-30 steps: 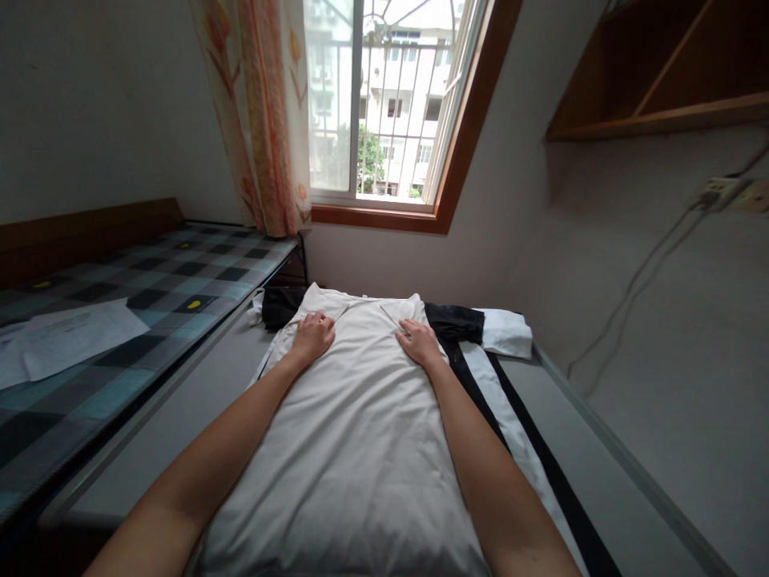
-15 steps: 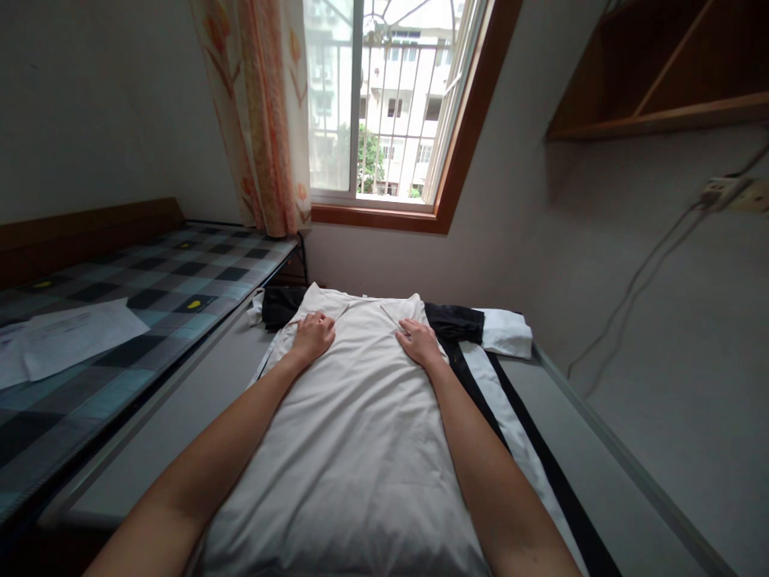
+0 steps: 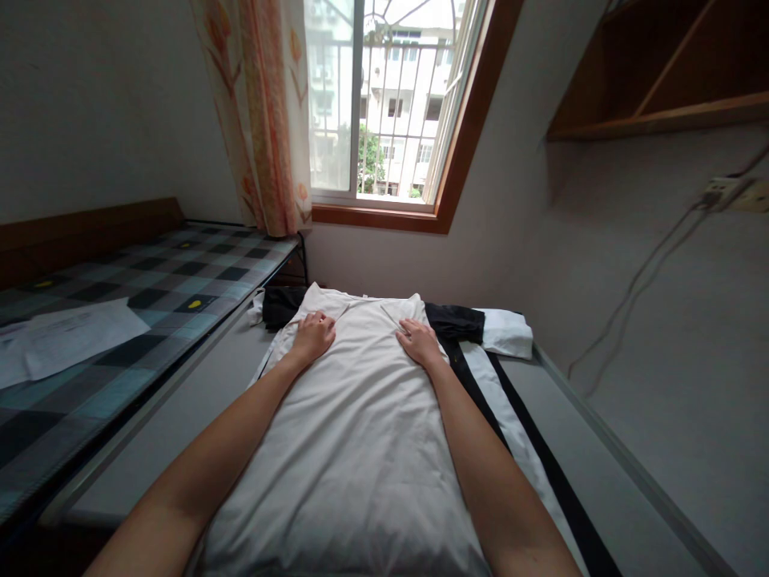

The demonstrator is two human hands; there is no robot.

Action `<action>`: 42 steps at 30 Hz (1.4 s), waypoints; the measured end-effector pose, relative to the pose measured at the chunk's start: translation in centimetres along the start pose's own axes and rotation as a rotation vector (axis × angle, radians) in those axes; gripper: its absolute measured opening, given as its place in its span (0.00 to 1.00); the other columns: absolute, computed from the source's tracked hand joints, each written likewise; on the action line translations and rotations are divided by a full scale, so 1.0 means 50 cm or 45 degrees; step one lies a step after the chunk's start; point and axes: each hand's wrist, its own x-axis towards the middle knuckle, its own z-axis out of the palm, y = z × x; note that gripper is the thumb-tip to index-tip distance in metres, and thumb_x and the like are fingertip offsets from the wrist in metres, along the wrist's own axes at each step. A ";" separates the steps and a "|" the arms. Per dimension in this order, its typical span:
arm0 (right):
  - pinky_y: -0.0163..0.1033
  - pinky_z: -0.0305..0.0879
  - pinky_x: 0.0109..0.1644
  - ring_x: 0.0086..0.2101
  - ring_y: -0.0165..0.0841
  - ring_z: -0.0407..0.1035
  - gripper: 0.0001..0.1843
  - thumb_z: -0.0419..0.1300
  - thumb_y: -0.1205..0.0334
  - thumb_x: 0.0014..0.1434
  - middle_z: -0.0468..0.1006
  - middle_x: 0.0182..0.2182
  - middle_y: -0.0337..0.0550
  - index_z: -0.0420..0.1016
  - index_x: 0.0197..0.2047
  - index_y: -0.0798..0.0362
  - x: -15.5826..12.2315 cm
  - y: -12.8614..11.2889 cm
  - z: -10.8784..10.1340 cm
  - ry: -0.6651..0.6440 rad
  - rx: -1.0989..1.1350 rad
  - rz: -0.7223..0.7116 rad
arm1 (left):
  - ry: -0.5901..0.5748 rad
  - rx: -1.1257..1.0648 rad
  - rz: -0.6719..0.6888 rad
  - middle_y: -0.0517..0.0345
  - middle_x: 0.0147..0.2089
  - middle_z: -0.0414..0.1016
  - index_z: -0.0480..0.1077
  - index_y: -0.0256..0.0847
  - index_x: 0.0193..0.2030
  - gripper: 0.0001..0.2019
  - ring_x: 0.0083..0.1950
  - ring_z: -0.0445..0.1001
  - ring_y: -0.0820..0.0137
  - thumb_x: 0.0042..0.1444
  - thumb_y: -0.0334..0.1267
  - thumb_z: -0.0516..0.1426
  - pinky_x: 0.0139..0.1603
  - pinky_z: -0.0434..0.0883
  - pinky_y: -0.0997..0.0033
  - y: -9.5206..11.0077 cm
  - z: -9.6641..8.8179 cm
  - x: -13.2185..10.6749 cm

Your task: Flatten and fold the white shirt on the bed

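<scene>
Bedroom corner, pale walls. Included: a brown wooden-framed window [image 3: 372, 218] with bars outside; an orange-and-cream floral fabric curtain [image 3: 270, 120]; a brown wooden wall shelf [image 3: 661, 124]; a pale wall socket [image 3: 721, 191] with a trailing cable. At left, a blue, grey and black checked mattress [image 3: 240, 264], on which white printed paper sheets [image 3: 90, 336] are laid. At centre, a flat grey table [image 3: 180, 425].

Principal item: one off-white creased cloth garment [image 3: 366, 417], spread on the table with two short slanted slits near its far edge. Its long axis is directed away from the wearer, towards the window; its near end is cut off by the lower border of the view. Beneath and beside it, black-and-white striped cloth [image 3: 517, 445] is exposed at right; a black cloth bundle [image 3: 453, 322] and a white folded cloth [image 3: 508, 333] are placed at the far right.

Left hand [image 3: 313, 335] and right hand [image 3: 418, 340]: both rested palm-down on the garment, unclenched, nothing seen clasped. Each is set near its own side border, just short of the far edge; neither is clearly nearer to it.

Markings: yellow emblems are borne by the mattress; adjacent lettering and the paper's print cannot be read.
</scene>
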 end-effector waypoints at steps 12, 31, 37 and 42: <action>0.50 0.49 0.67 0.62 0.40 0.60 0.22 0.55 0.54 0.63 0.70 0.61 0.49 0.73 0.59 0.49 -0.001 -0.003 -0.002 0.006 -0.004 -0.002 | 0.158 0.100 -0.160 0.45 0.47 0.75 0.74 0.41 0.47 0.14 0.51 0.69 0.54 0.61 0.37 0.50 0.52 0.60 0.53 0.010 -0.015 -0.008; 0.49 0.48 0.66 0.61 0.41 0.60 0.22 0.56 0.55 0.63 0.70 0.61 0.50 0.73 0.58 0.50 -0.002 0.000 0.000 0.015 0.027 0.000 | 0.053 0.177 -0.092 0.45 0.46 0.77 0.76 0.40 0.43 0.13 0.52 0.69 0.55 0.57 0.36 0.53 0.52 0.59 0.55 0.002 -0.033 -0.002; 0.50 0.48 0.64 0.57 0.42 0.63 0.19 0.58 0.59 0.59 0.74 0.56 0.48 0.76 0.53 0.50 -0.001 -0.010 -0.015 0.206 0.026 0.000 | -0.134 0.019 0.022 0.51 0.44 0.80 0.77 0.44 0.46 0.15 0.51 0.71 0.58 0.52 0.34 0.56 0.51 0.60 0.60 -0.041 -0.073 0.014; 0.49 0.50 0.57 0.49 0.44 0.64 0.15 0.55 0.66 0.58 0.78 0.46 0.49 0.80 0.45 0.50 -0.002 -0.018 -0.032 0.231 -0.056 0.101 | -0.196 0.069 0.073 0.51 0.43 0.79 0.78 0.44 0.43 0.12 0.49 0.72 0.57 0.53 0.35 0.57 0.50 0.61 0.61 -0.063 -0.092 0.020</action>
